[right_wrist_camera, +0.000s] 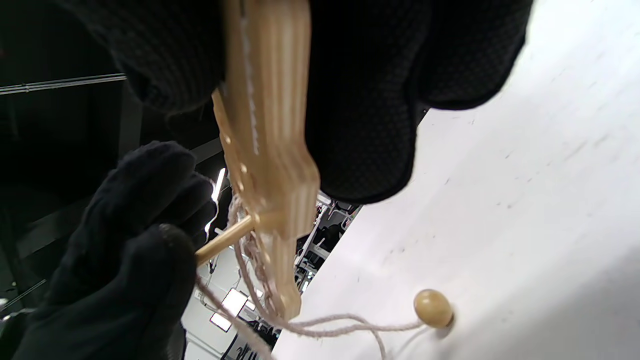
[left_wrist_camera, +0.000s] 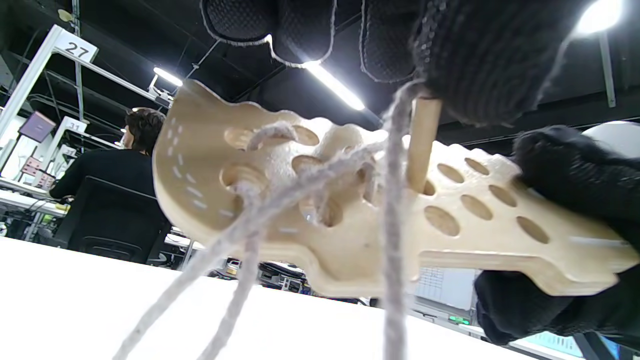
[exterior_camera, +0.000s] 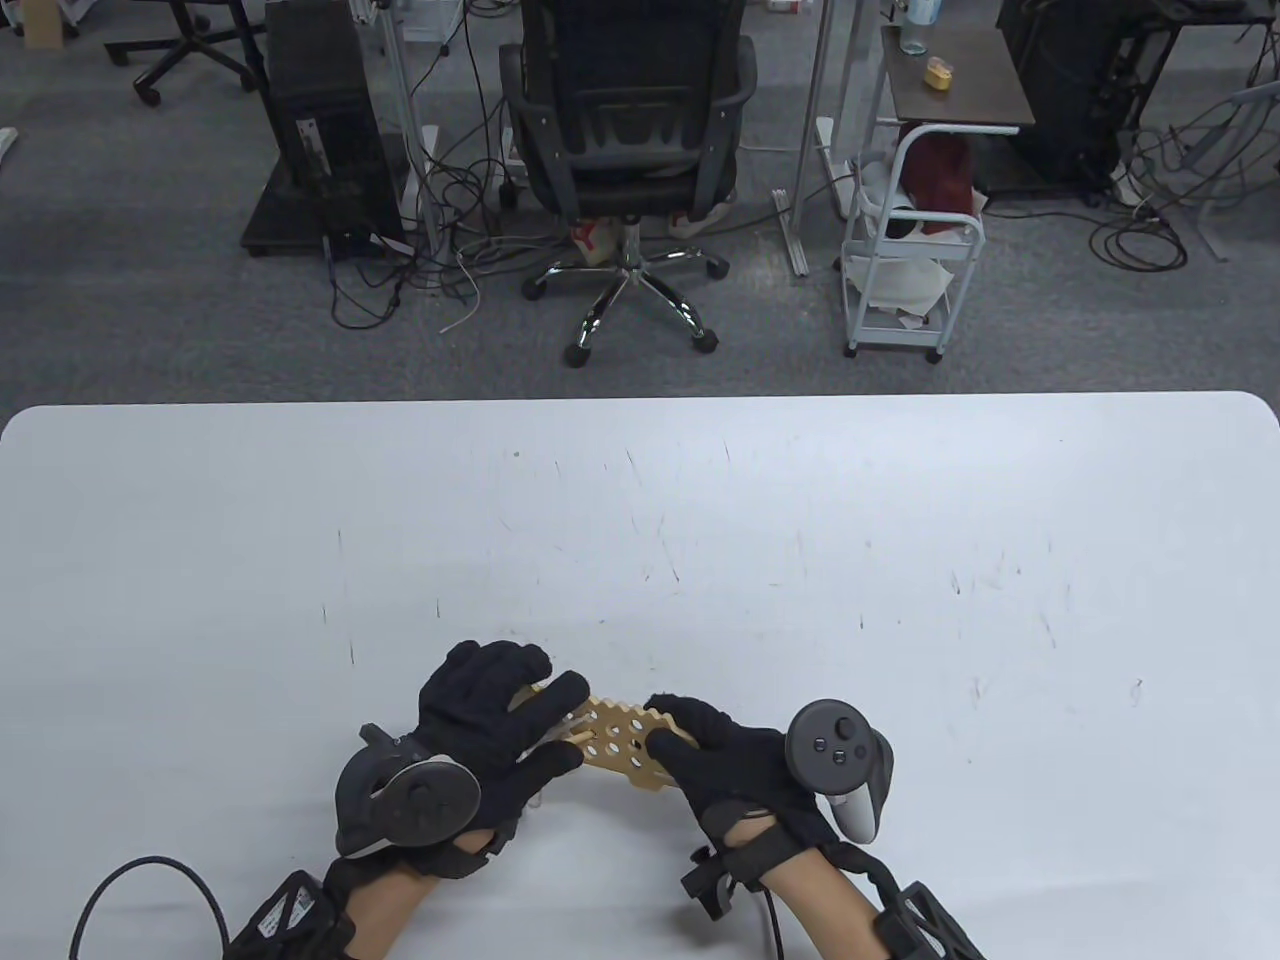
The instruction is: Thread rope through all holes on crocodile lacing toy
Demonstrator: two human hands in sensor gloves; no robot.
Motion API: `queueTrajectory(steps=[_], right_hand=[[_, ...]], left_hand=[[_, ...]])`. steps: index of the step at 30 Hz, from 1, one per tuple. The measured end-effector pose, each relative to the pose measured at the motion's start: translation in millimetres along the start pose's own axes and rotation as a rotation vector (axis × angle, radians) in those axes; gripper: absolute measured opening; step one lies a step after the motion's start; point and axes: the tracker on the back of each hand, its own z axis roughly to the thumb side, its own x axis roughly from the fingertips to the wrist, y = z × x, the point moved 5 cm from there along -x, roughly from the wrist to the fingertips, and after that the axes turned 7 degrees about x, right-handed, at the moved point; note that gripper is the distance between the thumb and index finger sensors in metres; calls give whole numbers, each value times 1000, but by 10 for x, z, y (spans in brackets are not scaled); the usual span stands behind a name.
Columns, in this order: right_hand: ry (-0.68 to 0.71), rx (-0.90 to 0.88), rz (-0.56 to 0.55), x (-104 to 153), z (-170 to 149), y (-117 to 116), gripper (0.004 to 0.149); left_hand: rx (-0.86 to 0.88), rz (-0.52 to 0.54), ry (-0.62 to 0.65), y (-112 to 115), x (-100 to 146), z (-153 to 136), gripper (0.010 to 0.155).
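The wooden crocodile board (exterior_camera: 628,742) is held just above the table between both hands. My left hand (exterior_camera: 505,725) pinches a wooden needle (left_wrist_camera: 422,145) whose tip sits in a hole near the middle of the board (left_wrist_camera: 350,245). Grey rope (left_wrist_camera: 280,200) runs through several holes at the head end and hangs down to the table. My right hand (exterior_camera: 715,755) grips the board's tail end, with its fingers (right_wrist_camera: 370,100) wrapped round the edge-on board (right_wrist_camera: 265,125). The needle (right_wrist_camera: 225,240) meets the left hand (right_wrist_camera: 130,240) there. A wooden bead (right_wrist_camera: 433,308) at the rope's end lies on the table.
The white table (exterior_camera: 640,540) stretches far and wide beyond the hands. A black cable (exterior_camera: 120,890) loops by the left forearm. An office chair (exterior_camera: 625,130) and a white cart (exterior_camera: 910,250) stand on the floor past the table's far edge.
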Motion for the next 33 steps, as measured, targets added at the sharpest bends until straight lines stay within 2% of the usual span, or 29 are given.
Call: queueTrajectory(steps=[16,23,33], right_hand=[[76,-70,82,4,107,-127,52],[61,-102,66,0,79,-95,51],[6,-56,17,0,7,-16,50]], left_hand=[[-24,-1,-52,18,-12,12,78],[-49,35,-76,-44,-8,33,80],[-73,63,-63,-104,1,25,80]])
